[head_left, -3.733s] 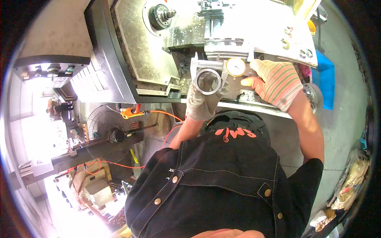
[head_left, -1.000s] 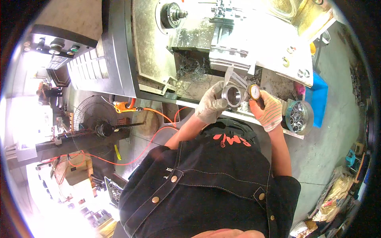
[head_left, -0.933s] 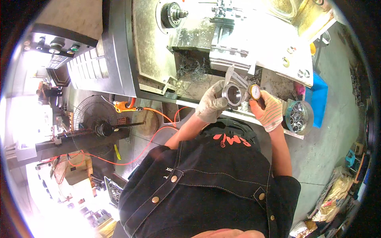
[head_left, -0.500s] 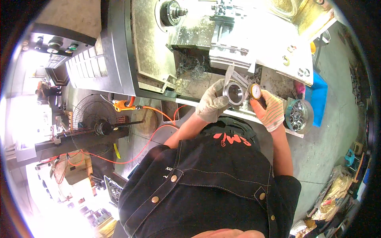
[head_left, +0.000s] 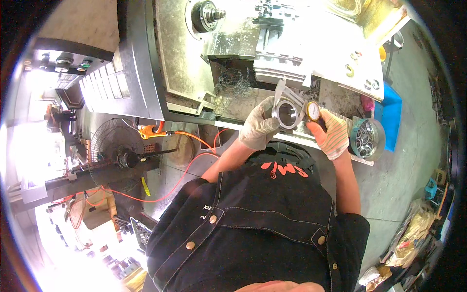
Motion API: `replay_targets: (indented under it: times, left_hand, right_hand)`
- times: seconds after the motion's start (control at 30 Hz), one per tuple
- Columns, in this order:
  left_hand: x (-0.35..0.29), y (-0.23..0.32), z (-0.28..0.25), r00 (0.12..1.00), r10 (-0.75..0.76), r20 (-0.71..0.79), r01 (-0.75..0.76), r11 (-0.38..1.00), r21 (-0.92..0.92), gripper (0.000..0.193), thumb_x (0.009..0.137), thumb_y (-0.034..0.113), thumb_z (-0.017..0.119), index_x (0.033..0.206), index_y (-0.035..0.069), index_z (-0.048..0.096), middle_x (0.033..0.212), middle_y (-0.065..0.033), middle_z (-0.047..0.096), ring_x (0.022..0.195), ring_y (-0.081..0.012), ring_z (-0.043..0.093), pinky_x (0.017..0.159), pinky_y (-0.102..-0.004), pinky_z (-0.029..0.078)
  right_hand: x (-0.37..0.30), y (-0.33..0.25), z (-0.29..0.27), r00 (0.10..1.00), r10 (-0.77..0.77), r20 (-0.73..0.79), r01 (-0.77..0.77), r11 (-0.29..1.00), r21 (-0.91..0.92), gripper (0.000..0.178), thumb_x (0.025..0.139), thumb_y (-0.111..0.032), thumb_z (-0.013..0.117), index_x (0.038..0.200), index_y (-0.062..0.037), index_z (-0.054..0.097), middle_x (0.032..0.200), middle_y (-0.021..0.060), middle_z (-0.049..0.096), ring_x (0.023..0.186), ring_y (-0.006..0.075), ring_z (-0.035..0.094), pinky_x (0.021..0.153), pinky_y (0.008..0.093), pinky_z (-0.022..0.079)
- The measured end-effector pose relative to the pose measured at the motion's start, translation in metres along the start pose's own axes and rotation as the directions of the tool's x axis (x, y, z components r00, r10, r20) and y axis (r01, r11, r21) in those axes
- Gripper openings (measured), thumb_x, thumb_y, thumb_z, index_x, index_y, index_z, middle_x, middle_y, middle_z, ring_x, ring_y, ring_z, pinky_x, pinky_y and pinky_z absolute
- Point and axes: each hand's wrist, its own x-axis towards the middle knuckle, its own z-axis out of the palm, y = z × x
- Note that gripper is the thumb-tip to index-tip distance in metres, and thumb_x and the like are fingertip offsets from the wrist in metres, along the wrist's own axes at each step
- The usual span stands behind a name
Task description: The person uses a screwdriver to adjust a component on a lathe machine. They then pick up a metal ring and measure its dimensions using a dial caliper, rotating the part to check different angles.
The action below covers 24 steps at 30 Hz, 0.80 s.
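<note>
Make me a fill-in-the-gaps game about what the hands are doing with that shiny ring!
1. The left hand holds a shiny metal ____.
2. The right hand holds a measuring tool with a round yellow ____.
3. Both hands wear ____.
4. The round tray of metal rings sits to the person's ____.

Missing words: ring; dial; gloves; right

Gloved left hand (head_left: 259,127) around metal ring (head_left: 286,113), right hand (head_left: 331,135) on dial caliper (head_left: 311,111).

Single head-worn fisheye view, looking steeply down over the person's dark shirt (head_left: 258,224) at lower centre. Lathe (head_left: 219,58) fills the upper frame; edges bend near the rim.
</note>
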Motion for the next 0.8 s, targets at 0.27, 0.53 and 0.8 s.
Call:
replay_targets:
  times: [0.27,0.53,0.8]
  left_hand:
    - [0.0,0.002,0.003,1.0,0.007,-0.007,-0.007,1.0,-0.003,0.08,0.063,0.037,0.082,0.123,0.0,0.044,0.109,-0.0112,0.059,0.094,-0.0218,0.061,0.071,-0.0329,0.054]
    - [0.001,0.001,-0.006,0.994,-0.028,0.103,0.04,0.992,-0.117,0.076,0.07,0.022,0.08,0.13,0.0,0.039,0.118,-0.0082,0.055,0.108,-0.0206,0.055,0.089,-0.0331,0.047]
    - [0.001,0.002,0.007,1.0,-0.016,0.02,0.016,1.0,0.026,0.081,0.062,0.038,0.083,0.123,0.0,0.045,0.11,-0.0106,0.058,0.092,-0.0203,0.061,0.07,-0.0322,0.053]
  right_hand:
    - [-0.001,0.006,0.003,0.999,-0.043,-0.018,0.043,0.998,-0.04,0.044,0.079,-0.047,0.063,0.079,-0.0033,0.057,0.064,0.0163,0.054,0.062,0.0373,0.054,0.055,0.0381,0.043]
    - [-0.002,0.011,0.004,0.999,-0.042,-0.016,0.041,0.999,-0.017,0.045,0.079,-0.048,0.063,0.081,-0.0034,0.058,0.065,0.0171,0.055,0.063,0.0379,0.055,0.055,0.0389,0.044]
    - [-0.004,0.014,0.004,0.999,-0.035,0.005,0.035,0.999,-0.026,0.049,0.079,-0.053,0.06,0.082,-0.0035,0.058,0.065,0.0174,0.054,0.063,0.0384,0.055,0.055,0.0391,0.044]
